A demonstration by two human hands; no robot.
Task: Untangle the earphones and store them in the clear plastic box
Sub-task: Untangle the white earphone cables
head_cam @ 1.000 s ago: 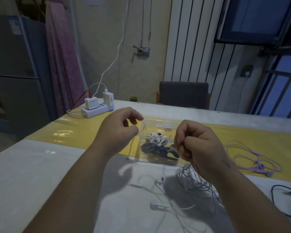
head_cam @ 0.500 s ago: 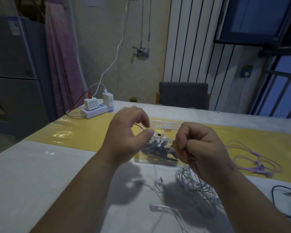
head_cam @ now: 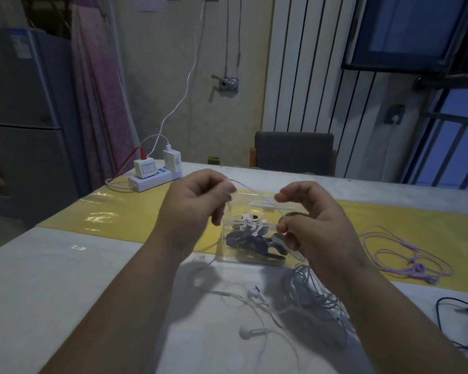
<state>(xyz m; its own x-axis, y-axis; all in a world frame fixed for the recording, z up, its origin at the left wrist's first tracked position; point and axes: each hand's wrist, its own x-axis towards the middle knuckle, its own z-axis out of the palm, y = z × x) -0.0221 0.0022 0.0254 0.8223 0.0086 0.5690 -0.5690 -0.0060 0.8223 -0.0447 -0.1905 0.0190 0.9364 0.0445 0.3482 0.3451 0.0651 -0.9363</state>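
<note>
A clear plastic box (head_cam: 250,230) stands on the table between my hands, with black and white earphones inside. Above its left edge my left hand (head_cam: 195,205) pinches a thin white earphone cable (head_cam: 243,186). That cable runs right toward my right hand (head_cam: 312,222), whose thumb and forefinger are curled over the box's right side, seemingly on the same cable. A tangle of white earphones (head_cam: 305,298) lies on the table below my right hand. Two white earbuds (head_cam: 247,332) rest in front of it.
Purple earphones (head_cam: 405,255) lie on the yellow table runner (head_cam: 114,214) at the right. A black cable (head_cam: 459,317) sits near the right edge. A white power strip (head_cam: 152,179) with chargers stands at the back left. A dark chair (head_cam: 293,152) is behind the table.
Both hands have risen and the right fist has loosened into a pinch. The white cable is now stretched between the hands above the box.
</note>
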